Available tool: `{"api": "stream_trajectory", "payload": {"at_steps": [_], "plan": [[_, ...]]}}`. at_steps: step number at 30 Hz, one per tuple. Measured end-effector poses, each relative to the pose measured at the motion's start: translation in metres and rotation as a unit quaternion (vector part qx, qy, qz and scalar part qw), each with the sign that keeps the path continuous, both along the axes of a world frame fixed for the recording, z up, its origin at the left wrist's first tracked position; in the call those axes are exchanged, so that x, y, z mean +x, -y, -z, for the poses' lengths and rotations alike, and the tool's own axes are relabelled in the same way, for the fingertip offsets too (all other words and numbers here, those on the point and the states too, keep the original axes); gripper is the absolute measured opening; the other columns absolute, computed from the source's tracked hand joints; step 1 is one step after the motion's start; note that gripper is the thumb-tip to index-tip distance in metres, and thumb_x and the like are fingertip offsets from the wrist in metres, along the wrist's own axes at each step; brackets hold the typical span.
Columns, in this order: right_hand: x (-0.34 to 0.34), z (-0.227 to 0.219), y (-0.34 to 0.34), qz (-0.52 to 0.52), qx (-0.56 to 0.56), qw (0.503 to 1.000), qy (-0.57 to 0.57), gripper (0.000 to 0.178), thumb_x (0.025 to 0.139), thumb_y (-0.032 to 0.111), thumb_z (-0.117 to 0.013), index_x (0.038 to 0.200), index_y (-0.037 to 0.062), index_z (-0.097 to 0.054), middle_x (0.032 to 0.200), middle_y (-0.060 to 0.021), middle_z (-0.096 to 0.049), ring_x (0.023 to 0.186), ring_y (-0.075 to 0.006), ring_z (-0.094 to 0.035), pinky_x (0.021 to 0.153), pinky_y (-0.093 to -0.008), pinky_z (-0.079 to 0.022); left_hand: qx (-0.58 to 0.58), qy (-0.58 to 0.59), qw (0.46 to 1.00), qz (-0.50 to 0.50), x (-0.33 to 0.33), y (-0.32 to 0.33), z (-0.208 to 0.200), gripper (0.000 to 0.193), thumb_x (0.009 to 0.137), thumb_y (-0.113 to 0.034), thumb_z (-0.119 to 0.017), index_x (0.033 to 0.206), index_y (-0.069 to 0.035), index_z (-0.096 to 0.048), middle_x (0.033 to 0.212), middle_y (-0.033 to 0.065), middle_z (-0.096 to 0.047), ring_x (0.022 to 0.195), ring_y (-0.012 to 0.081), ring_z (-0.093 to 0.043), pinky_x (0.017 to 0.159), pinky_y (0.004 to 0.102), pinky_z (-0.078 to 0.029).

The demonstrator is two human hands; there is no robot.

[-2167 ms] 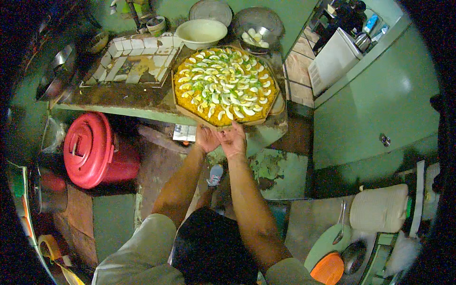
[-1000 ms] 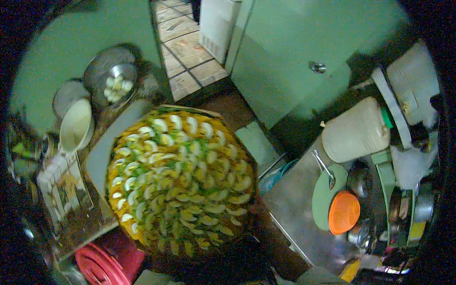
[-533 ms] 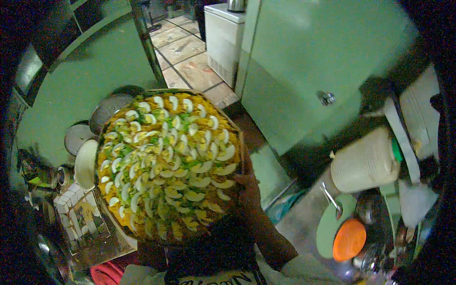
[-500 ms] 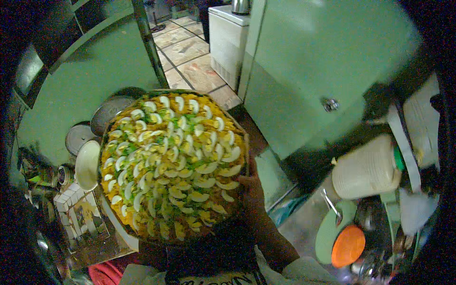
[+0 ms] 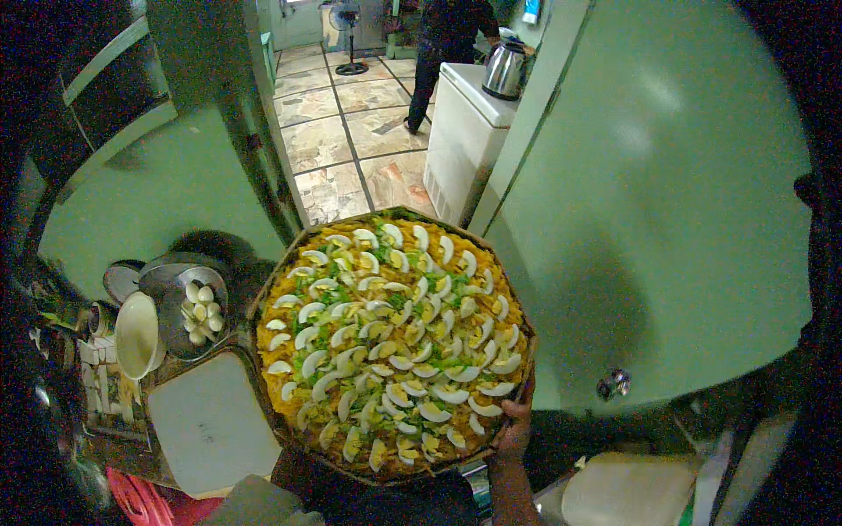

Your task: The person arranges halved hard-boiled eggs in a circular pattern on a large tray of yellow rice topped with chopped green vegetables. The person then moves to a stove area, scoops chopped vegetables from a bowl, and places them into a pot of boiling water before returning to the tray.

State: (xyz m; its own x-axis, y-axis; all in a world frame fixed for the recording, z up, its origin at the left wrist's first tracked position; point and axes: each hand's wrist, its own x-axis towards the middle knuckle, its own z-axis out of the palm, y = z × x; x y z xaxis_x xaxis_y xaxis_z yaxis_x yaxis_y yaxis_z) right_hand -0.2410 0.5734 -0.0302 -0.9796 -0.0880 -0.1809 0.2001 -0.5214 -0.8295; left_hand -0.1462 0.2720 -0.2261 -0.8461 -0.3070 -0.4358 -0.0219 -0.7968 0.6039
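A large many-sided tray [image 5: 279, 430] fills the middle of the view, covered with an orange-yellow food [image 5: 279, 383] that looks like noodles. White and yellow egg slices [image 5: 434, 412] and chopped green bits are scattered over it. My right hand [image 5: 513, 430] grips the tray's right edge near the front, the thumb over the rim and the other fingers hidden beneath. A grey-green sleeve [image 5: 254, 502] of my left arm reaches toward the tray's near left side. My left hand itself is hidden behind the tray.
Left of the tray lie a white cutting board [image 5: 215, 421], a metal pan [image 5: 162, 279] with several eggs and a pale bowl [image 5: 138, 336]. A green door [image 5: 684, 219] stands right. Ahead, past the doorway, are a white chest freezer [image 5: 465, 145], a kettle [image 5: 505, 72], a person [image 5: 447, 44] and a fan [image 5: 344, 19].
The tray now appears lower and farther right in view. The cutting board and the eggs in the pan have come into sight. More of the room beyond the doorway shows, including the person and fan.
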Motion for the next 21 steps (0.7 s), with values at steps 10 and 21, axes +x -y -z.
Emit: {"api": "stream_trajectory", "payload": {"at_steps": [10, 21], "plan": [[0.004, -0.001, 0.008, -0.007, 0.008, 1.000, -0.004, 0.053, 0.078, 0.014, -0.056, 0.129, 0.0013, -0.050, 0.120, -0.0138, -0.061, 0.106, -0.0316, -0.063, 0.093, -0.0464, -0.054, -0.023, -0.034, 0.999, 0.016, -0.028, 0.002, -0.002, 0.070, 0.093, -0.062, -0.036, 0.147, -0.017, -0.041, 0.152, 0.0094, -0.040, 0.139, 0.0338, -0.037, 0.115, 0.0566, -0.025], [0.008, 0.010, 0.024, 0.003, -0.043, 0.993, -0.111, 0.057, 0.081, 0.020, -0.052, 0.135, 0.0041, -0.046, 0.128, -0.0136, -0.058, 0.112, -0.0324, -0.060, 0.097, -0.0465, -0.050, -0.063, -0.067, 0.995, -0.025, -0.040, 0.008, -0.006, 0.070, 0.092, -0.062, -0.036, 0.147, -0.018, -0.040, 0.152, 0.0094, -0.039, 0.139, 0.0340, -0.036, 0.116, 0.0571, -0.025]]}}
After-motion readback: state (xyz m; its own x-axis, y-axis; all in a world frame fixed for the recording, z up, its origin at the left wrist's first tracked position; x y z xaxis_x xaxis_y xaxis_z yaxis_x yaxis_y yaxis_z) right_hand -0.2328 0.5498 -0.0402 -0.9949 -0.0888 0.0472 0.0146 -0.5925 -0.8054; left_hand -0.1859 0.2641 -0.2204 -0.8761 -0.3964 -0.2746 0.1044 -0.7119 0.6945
